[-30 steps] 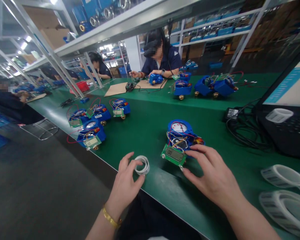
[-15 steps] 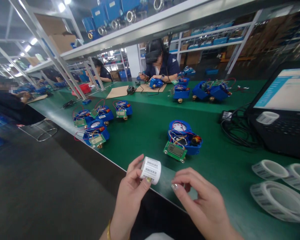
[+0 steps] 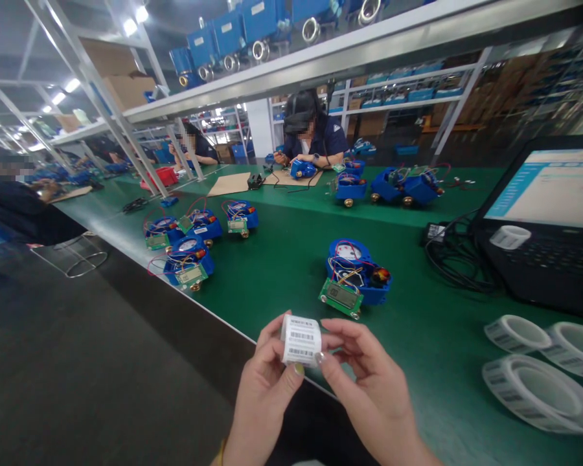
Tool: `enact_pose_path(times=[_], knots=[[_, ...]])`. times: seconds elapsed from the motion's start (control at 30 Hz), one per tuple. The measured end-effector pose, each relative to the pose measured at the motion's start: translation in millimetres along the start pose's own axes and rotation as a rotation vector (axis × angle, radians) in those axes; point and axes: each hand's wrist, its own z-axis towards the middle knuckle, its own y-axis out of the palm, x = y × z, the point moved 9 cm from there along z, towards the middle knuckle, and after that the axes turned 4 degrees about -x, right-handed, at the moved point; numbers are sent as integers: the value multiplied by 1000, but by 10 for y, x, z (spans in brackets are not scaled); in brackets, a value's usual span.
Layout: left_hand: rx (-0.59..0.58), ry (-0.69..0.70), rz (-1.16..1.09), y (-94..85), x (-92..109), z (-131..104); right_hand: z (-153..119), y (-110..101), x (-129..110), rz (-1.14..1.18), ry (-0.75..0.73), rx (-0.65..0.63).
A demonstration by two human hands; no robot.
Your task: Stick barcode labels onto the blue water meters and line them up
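Note:
A small roll of white barcode labels (image 3: 302, 339) is held up over the front edge of the green table. My left hand (image 3: 271, 375) grips it from the left, its thumb at the lower edge and fingers behind. From the right, my right hand (image 3: 366, 375) has its thumb on the roll's right edge, with its fingers bent around that side. Just beyond my hands sits a blue meter housing (image 3: 357, 275) with an open top, loose wires and a green circuit board with a display (image 3: 341, 295) leaning at its front.
Several rolls of labels (image 3: 517, 332) lie at the right. A laptop (image 3: 544, 259) carries another roll (image 3: 510, 237), beside coiled black cables (image 3: 459, 262). More blue housings (image 3: 188, 259) stand at left and far right. A co-worker (image 3: 315, 136) sits opposite, under an overhead shelf (image 3: 282, 65).
My right hand has moved left and taken hold of the label roll's right side. The roll has shifted slightly right and down, with its barcodes turned more towards me.

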Motion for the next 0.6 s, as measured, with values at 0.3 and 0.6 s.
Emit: enact_pose_path(times=[0.3, 0.6], knots=[[24, 11, 116, -65, -28, 44, 16, 80, 72, -28, 50, -1], [201, -10, 123, -275, -55, 7, 10, -51, 146, 14, 61, 43]])
